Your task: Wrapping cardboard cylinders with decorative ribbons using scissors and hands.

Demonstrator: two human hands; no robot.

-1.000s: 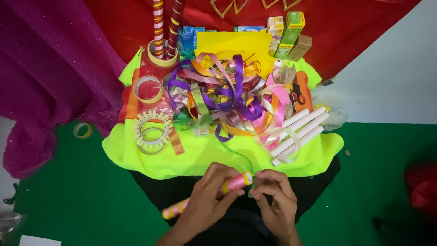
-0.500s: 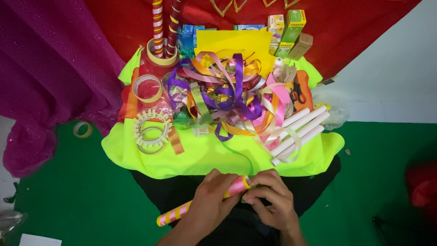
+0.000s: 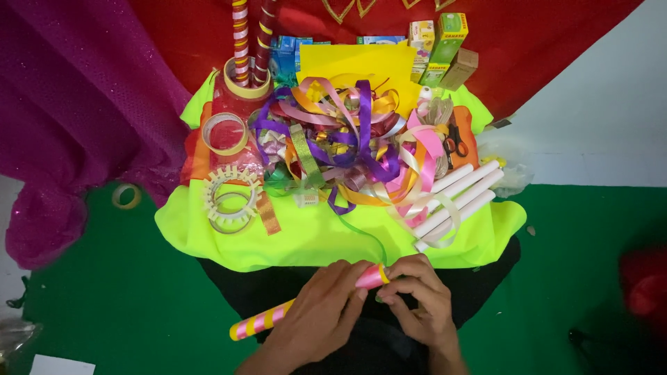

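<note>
The pink-and-yellow striped stick [image 3: 306, 305] has tilted lower since a second ago; the left hand [image 3: 321, 312] wraps its middle, the right hand [image 3: 417, 302] pinches its pink tip (ribbon winding nears the end).

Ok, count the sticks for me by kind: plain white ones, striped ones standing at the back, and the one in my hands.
Plain white sticks: 4
Striped sticks standing at the back: 2
Pink-and-yellow striped stick held by left hand and right hand: 1
Total: 7
</note>
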